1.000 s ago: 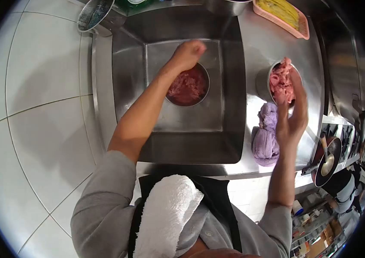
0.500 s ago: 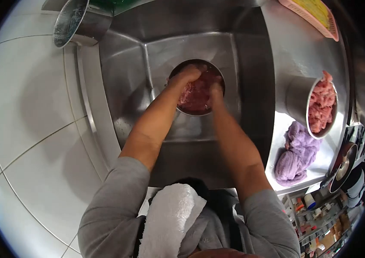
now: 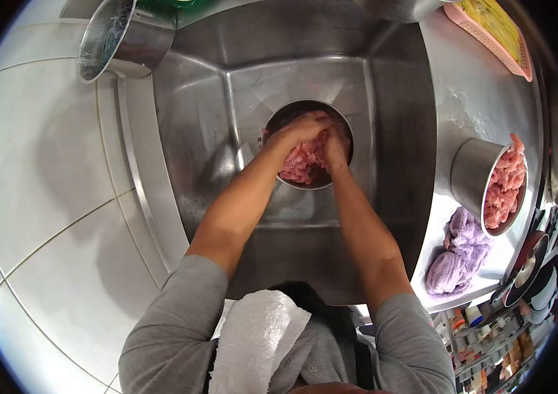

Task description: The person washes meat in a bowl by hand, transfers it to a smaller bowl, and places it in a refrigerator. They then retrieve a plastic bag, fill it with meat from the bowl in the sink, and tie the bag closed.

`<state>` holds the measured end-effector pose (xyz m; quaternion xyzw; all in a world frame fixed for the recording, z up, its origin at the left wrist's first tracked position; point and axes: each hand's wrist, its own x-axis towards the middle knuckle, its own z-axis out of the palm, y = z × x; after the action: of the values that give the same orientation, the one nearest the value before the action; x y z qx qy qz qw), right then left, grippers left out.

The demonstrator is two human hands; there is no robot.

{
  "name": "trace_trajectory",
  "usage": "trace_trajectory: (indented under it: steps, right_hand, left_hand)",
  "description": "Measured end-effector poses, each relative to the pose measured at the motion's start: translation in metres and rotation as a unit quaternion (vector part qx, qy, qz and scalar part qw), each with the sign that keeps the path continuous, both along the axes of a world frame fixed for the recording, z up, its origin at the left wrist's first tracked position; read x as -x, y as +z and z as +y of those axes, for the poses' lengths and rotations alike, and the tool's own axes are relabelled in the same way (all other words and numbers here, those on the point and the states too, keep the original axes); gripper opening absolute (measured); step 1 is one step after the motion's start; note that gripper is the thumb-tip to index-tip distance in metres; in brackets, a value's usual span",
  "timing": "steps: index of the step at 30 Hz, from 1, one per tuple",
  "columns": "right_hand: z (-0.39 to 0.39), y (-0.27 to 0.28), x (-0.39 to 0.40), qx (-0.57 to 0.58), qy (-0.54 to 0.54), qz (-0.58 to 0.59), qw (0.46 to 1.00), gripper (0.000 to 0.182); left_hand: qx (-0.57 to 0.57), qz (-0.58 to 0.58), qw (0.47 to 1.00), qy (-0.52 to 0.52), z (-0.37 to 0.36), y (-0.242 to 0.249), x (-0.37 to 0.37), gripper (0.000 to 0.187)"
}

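A round metal pot (image 3: 350, 126) sits on the floor of the steel sink, with pinkish-red raw meat (image 3: 301, 168) and dark reddish liquid inside. My left hand (image 3: 306, 129) curves over the top of the meat, its fingers bent and partly hidden. Against the meat's right side presses my right hand (image 3: 337, 147), close to the left one, its fingertips out of sight. Between them the two hands grip a clump of the meat inside the pot.
Around the pot rise the walls of the sink (image 3: 400, 131). On the right counter are a metal pot (image 3: 473, 172) heaped with pink raw meat, a purple cloth (image 3: 458, 256) and a pink basket (image 3: 489, 43) with yellow contents. Another metal container (image 3: 154, 43) stands at upper left.
My hands have come closer together, and more of the meat shows as a lump between them. The whole view has shifted slightly, so the surroundings sit lower in the picture.
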<state>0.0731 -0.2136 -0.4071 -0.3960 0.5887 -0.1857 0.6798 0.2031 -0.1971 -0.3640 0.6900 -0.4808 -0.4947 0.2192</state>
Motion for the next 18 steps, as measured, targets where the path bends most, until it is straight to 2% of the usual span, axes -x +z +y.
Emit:
trace_trajectory:
  steps: [2, 4, 5, 7, 8, 9, 11, 12, 13, 14, 16, 17, 18]
  right_hand:
    - [-0.006, 0.033, 0.003, 0.081, 0.041, 0.035, 0.995, 0.04]
    - [-0.012, 0.054, 0.003, 0.124, 0.088, 0.07, 0.986, 0.045]
    - [-0.01, 0.059, 0.002, 0.145, 0.073, 0.038, 0.986, 0.043]
    - [-0.001, 0.073, -0.003, 0.185, 0.041, -0.024, 0.981, 0.039]
    - [0.005, 0.083, -0.005, 0.224, 0.04, 0.005, 0.974, 0.038]
    - [0.012, 0.101, -0.007, 0.263, 0.037, 0.033, 0.964, 0.037]
    - [0.018, 0.128, -0.014, 0.308, 0.048, 0.063, 0.948, 0.038]
    - [0.02, 0.139, -0.017, 0.313, 0.063, 0.066, 0.945, 0.039]
    - [0.021, 0.146, -0.02, 0.319, 0.077, 0.066, 0.942, 0.04]
    - [0.025, 0.151, -0.02, 0.395, 0.116, 0.075, 0.908, 0.036]
    - [0.039, 0.158, -0.022, 0.403, 0.143, 0.072, 0.901, 0.034]
    - [0.045, 0.159, -0.024, 0.408, 0.157, 0.072, 0.896, 0.033]
    - [0.053, 0.149, -0.027, 0.392, 0.122, 0.02, 0.912, 0.03]
  left_hand:
    - [-0.012, 0.071, 0.984, 0.163, 0.003, 0.02, 0.011, 0.048]
    - [-0.014, 0.107, 0.969, 0.224, 0.001, 0.041, 0.016, 0.046]
    - [-0.015, 0.126, 0.959, 0.254, 0.001, 0.051, 0.021, 0.046]
    - [0.073, 0.128, 0.932, 0.331, 0.002, 0.049, 0.037, 0.043]
    - [0.118, 0.128, 0.914, 0.368, 0.001, 0.048, 0.044, 0.042]
    - [0.114, 0.179, 0.891, 0.401, 0.001, 0.05, 0.048, 0.041]
    - [0.105, 0.276, 0.837, 0.461, 0.003, 0.057, 0.052, 0.039]
    - [0.101, 0.279, 0.813, 0.5, 0.006, 0.067, 0.051, 0.035]
    - [0.109, 0.351, 0.767, 0.525, 0.01, 0.065, 0.046, 0.034]
    - [0.113, 0.421, 0.715, 0.547, 0.016, 0.059, 0.041, 0.032]
    - [0.104, 0.529, 0.6, 0.591, 0.026, 0.037, 0.031, 0.026]
    - [0.102, 0.575, 0.572, 0.576, 0.033, 0.029, 0.029, 0.027]
    - [0.1, 0.62, 0.544, 0.557, 0.039, 0.032, 0.025, 0.028]
